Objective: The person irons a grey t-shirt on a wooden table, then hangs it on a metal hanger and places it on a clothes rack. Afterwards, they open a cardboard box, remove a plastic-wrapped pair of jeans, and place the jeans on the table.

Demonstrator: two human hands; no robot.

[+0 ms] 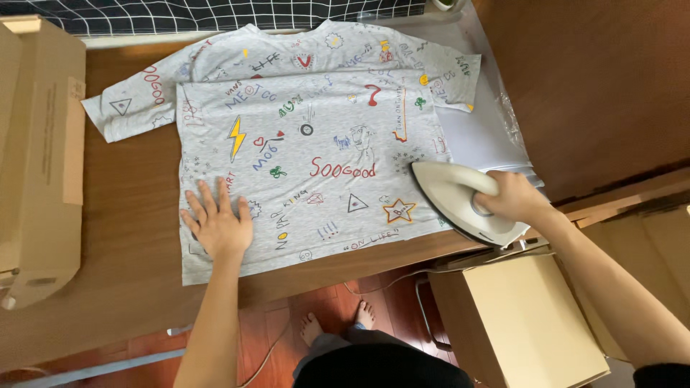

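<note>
Ironing in progress, mid-shirt by the look of it. Grey tee [309,144] w/ colourful doodles spread flat, front up, on the brown wooden surface [129,215], neck pointing away, hem nearest the body & reaching the front edge.

Left hand [218,223] pressed palm-down on the lower left part of the tee, fingers [208,197] spread wide & flat, gripping nothing, just pinning the fabric.

Right hand [514,197] wrapped around the handle of a cream iron [460,197], fingers closed tight on it. Iron sitting soleplate-down at the tee's right edge, tip pointing left toward the middle, back half resting on a white sheet-ish stack [481,136] beside the tee. Can't tell if hot or steaming.

Step imo: pass over the lower right section, near the star doodle. Next move prob calls for a slide leftwards across the tee, w/ fabric kept taut by the flat hand & that hand kept well out of the iron's path. Sleeves up top look a bit rumpled, so not done there by my guess.

Other stuff: cardboard box [36,144] at the far left on the surface, another box [525,323] below right on the floor, cord [381,280] trailing under the front edge, bare feet [338,323] on red-brown floor.
</note>
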